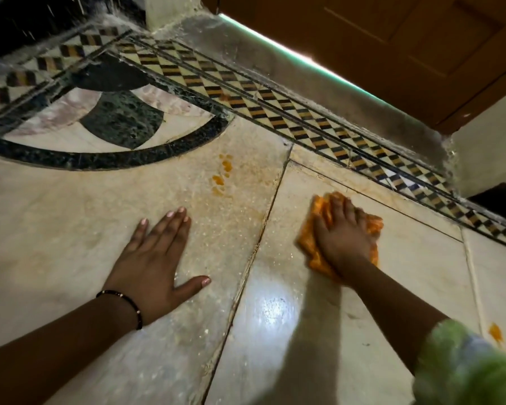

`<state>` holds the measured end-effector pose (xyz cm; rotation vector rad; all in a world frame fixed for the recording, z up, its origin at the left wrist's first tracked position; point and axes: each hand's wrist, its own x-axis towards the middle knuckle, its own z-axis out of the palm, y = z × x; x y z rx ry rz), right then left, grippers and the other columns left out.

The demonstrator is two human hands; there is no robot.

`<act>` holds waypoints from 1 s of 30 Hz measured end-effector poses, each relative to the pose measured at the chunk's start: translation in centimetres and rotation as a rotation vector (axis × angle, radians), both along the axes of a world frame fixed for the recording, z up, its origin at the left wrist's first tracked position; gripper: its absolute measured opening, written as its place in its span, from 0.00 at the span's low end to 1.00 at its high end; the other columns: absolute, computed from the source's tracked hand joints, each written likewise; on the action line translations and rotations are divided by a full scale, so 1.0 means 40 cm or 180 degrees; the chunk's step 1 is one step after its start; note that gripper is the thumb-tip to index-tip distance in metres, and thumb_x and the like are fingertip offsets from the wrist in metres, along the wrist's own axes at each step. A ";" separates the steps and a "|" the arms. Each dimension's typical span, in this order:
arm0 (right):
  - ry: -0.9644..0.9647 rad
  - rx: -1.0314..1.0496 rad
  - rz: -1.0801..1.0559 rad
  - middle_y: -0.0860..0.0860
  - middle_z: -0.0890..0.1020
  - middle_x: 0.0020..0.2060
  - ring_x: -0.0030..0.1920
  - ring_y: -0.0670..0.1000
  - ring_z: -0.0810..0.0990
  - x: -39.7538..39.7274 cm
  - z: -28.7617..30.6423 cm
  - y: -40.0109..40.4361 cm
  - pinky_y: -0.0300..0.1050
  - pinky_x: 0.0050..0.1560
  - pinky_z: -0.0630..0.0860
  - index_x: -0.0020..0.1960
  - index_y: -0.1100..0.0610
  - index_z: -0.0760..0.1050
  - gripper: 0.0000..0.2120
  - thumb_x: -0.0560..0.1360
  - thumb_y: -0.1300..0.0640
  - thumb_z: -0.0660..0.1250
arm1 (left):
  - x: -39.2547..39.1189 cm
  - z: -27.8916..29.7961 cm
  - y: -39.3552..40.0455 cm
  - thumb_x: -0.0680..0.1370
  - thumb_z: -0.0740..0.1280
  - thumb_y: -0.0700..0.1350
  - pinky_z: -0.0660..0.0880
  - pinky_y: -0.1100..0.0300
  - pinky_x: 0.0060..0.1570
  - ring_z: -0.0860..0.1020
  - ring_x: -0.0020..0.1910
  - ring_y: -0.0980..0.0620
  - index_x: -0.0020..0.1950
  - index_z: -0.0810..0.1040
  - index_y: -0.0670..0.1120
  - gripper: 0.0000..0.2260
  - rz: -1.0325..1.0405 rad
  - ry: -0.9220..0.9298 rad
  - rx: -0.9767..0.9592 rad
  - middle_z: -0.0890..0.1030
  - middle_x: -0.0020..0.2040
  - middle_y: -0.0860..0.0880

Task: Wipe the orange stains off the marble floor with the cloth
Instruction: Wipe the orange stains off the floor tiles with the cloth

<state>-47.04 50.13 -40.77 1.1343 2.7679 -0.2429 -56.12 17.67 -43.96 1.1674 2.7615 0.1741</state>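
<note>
Cloth (313, 247) under flat right hand (343, 235); left hand (155, 258) splayed on floor (56, 229).

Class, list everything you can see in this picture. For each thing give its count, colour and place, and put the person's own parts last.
cloth: one, orange, on the floor under the right hand
stains: one cluster of orange spots, ahead of the left hand; one more spot at the right edge
floor: one, pale marble slabs
inlay: one, dark green and pink, top left
border: one checked strip, black, orange and cream, below the door
door: one, brown wood, top right
bracelet: one, dark, on the left wrist
sleeve: one, green, right forearm
left hand: flat on the floor, fingers straight
right hand: pressing the cloth
</note>
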 end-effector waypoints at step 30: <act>0.0078 0.0023 0.1999 0.39 0.50 0.75 0.76 0.52 0.51 0.008 0.014 -0.100 0.64 0.69 0.56 0.75 0.36 0.47 0.33 0.72 0.29 0.42 | -0.002 -0.009 -0.015 0.75 0.50 0.71 0.53 0.46 0.69 0.57 0.75 0.48 0.76 0.58 0.41 0.41 -0.0082 -0.0020 0.0337 0.58 0.77 0.44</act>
